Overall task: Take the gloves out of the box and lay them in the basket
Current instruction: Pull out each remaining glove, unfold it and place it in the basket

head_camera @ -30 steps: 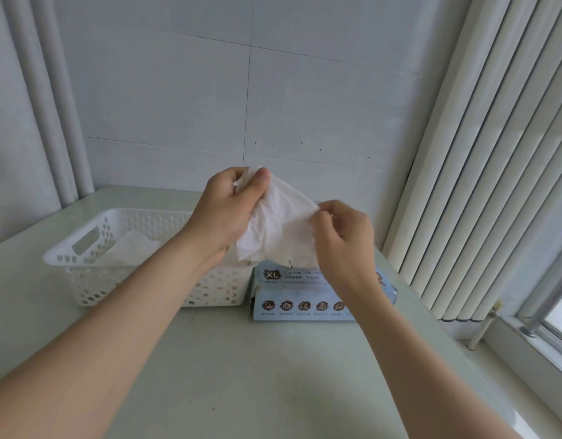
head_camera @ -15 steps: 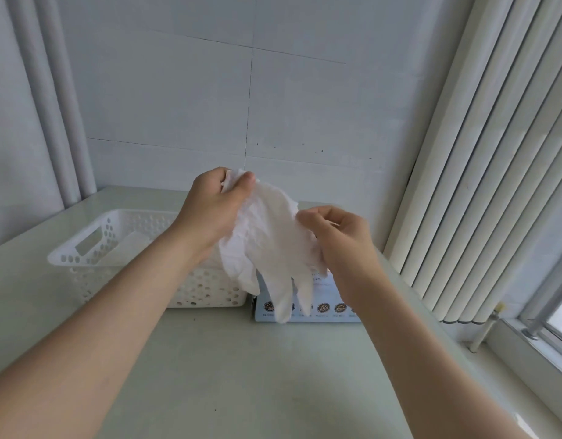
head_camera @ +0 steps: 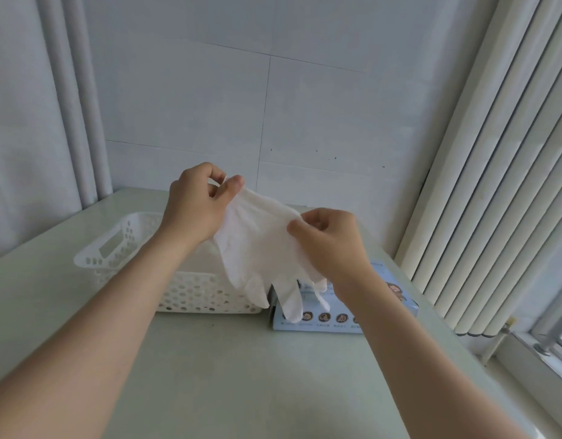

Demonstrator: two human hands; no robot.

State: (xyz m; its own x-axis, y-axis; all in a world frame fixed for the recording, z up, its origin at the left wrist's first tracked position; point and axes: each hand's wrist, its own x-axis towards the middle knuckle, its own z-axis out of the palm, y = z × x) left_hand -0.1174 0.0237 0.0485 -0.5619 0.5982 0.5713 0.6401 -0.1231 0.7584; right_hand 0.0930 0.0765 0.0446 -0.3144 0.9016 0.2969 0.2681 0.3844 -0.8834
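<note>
There is one wide-angle view, taken from the person's head. It faces forward and down across the desk (head_camera: pixel 257 375) toward the tiled wall (head_camera: pixel 336 106) at its far edge. Both forearms enter from the bottom corners. The left hand (head_camera: pixel 194 210) and right hand (head_camera: pixel 330 245) sit close to the lens near the centre, with the glove (head_camera: pixel 257 242) between them. The basket (head_camera: pixel 92 251) and box (head_camera: pixel 336 318) lie just beyond. Pipes (head_camera: pixel 80 122) edge the left side and blinds (head_camera: pixel 495 185) the right, both leaning with the wide lens.

Forearms stretched forward; left hand (head_camera: pixel 197 204), higher, and right hand (head_camera: pixel 330 242) each pinch the thin white glove (head_camera: pixel 257 239)
</note>
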